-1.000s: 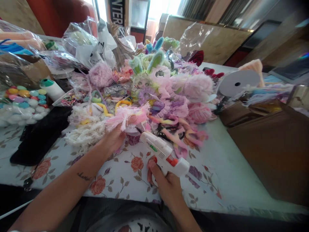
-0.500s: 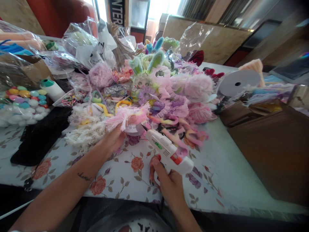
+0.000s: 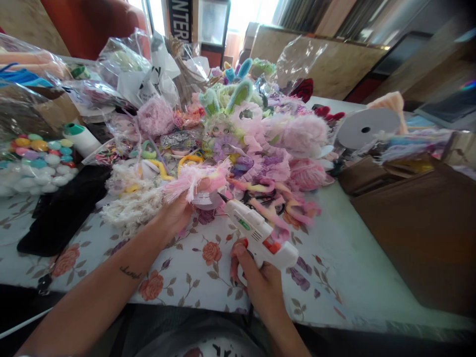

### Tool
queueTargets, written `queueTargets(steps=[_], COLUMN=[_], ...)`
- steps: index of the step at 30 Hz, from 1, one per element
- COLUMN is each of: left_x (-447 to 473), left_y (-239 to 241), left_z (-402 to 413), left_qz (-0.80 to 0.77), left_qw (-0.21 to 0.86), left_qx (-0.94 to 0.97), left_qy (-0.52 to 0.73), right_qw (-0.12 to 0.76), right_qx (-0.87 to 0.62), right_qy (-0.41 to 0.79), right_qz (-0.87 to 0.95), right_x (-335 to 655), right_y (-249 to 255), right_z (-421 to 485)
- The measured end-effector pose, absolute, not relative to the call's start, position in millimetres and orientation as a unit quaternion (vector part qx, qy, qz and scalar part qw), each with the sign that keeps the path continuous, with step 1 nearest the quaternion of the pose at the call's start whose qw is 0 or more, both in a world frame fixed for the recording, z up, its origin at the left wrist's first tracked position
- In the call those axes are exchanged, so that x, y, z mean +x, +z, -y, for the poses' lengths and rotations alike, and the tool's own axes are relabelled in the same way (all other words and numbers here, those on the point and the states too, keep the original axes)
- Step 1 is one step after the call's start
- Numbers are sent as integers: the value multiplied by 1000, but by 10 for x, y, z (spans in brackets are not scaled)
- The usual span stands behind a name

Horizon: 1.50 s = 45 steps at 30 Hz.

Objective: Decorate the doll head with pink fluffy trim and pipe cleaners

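My right hand is wrapped around the handle of a white hot glue gun, its dark nozzle pointing up and left. The nozzle tip is close to a white, ring-like piece; I cannot tell if they touch. My left hand holds this piece with fluffy pink yarn on top, which hides most of the fingers. Off-white shaggy yarn lies beside my left wrist. Behind the nozzle are pink and yellow fuzzy strips and dark-handled scissors, partly covered.
Behind my hands a doll with green bunny ears sits among heaped yarn and ruffles. A black phone-like slab and bagged coloured balls lie left. A brown cardboard box and a white spool stand right.
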<state>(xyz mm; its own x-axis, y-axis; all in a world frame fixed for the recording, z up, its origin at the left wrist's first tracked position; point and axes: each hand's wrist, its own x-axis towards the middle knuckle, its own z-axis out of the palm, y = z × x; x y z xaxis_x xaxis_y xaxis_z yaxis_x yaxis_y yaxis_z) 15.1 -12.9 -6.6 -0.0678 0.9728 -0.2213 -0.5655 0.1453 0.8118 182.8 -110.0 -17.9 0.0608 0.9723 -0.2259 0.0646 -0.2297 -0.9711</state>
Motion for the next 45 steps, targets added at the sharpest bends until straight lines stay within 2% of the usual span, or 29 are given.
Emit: queueTargets(steps=[6,12,21,27,38,45], left_x=[153,149,154,161,183,164], left_y=[-57,-77,-41,-47,32,50], left_z=[130,124,129,127,138,105], left_qz=[-405,-394,-403,-403,-414,-394], left_qw=[638,643,645,639,641,646], left_qx=[252,247,240,236,229,187], left_qy=[604,609,603,611,604,626], right_qw=[434,389,444,411,450,430], right_qx=[-589,-603,-582,-597,-576,-582], right_qy=[528,516,526,516,540,541], right_qz=[431,467,433,457,418,429], right_x=[1830,1855,1815,1841,1828,1905], right_y=[-177,-176,-162,-169,-175,-331], right_z=[1109,1128,1108,1120,1111,1098])
